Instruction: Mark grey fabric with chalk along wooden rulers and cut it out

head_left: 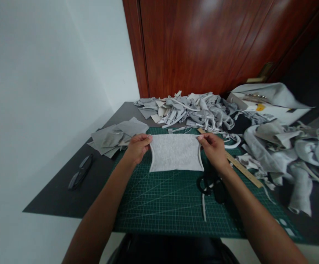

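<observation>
A light grey rectangular piece of fabric is stretched between my two hands over the green cutting mat. My left hand pinches its upper left corner, thumb on top. At the upper right corner my right hand has the same kind of pinch. The fabric's side edges curl inward, and its lower edge hangs free. Black-handled scissors lie on the mat below my right hand, partly hidden by the wrist. A thin fabric strip lies beside them.
Grey fabric pieces are stacked at the left, with folded glasses nearer me. A heap of scraps lies at the back. A wooden ruler, more scraps and a white box occupy the right.
</observation>
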Demonstrator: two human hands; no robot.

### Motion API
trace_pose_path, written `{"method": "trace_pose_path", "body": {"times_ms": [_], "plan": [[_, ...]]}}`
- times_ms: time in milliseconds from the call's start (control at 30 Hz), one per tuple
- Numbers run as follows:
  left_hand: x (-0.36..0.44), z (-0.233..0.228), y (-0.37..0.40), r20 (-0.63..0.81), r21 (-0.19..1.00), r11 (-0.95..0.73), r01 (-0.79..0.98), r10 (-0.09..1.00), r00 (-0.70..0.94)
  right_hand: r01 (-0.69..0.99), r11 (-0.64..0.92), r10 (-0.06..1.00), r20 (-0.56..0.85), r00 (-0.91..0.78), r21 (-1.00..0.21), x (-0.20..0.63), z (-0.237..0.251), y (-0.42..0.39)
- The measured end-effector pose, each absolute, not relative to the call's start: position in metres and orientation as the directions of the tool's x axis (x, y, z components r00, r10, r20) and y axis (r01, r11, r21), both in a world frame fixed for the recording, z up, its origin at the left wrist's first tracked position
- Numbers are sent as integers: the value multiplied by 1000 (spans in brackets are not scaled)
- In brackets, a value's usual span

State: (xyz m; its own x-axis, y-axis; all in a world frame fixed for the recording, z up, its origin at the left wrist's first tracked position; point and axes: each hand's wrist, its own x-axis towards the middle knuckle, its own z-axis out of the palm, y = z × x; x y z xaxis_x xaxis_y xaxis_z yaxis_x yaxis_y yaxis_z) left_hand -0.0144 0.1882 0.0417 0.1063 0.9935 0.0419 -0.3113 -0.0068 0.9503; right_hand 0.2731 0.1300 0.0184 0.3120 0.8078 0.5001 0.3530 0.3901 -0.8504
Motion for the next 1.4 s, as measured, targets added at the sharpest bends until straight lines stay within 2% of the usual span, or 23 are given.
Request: {"method": "trace_pose_path", "body": {"times_ms": [200, 333, 400, 467, 600, 700, 800, 967, 1133, 1400], "plan": [[-9, 33, 185, 3, 973, 12, -229, 998, 66, 327, 335, 836, 439, 330, -884, 273, 11, 133], [10, 32, 166, 72, 978, -42, -205, 987, 145, 104, 305, 871, 321, 371, -947, 246, 18, 120], [23, 30, 152, 117, 976, -83, -202, 980, 164, -45, 239, 926, 214, 311, -970, 226, 20, 112], [36, 28, 139, 133, 974, -97, -206, 977, 167, -119, 193, 955, 159, 248, -974, 208, 19, 105], [49, 27, 122, 188, 963, -133, -233, 955, 229, -102, 239, 954, 213, 210, -966, 190, 17, 95], [48, 27, 121, 232, 962, -203, -183, 960, 156, -64, 275, 946, 258, 194, -959, 189, 20, 90], [43, 28, 123, 340, 939, -336, -67, 938, 58, -24, 297, 941, 288, 175, -955, 188, 25, 85], [41, 31, 119, 472, 882, -472, -6, 880, 53, -58, 250, 958, 239, 157, -966, 186, 29, 82], [42, 31, 116, 484, 875, -484, -25, 870, 97, -155, 226, 962, 196, 189, -962, 183, 25, 83], [42, 33, 116, 436, 900, -435, -25, 895, 91, -87, 323, 923, 293, 248, -942, 180, 22, 81]]}}
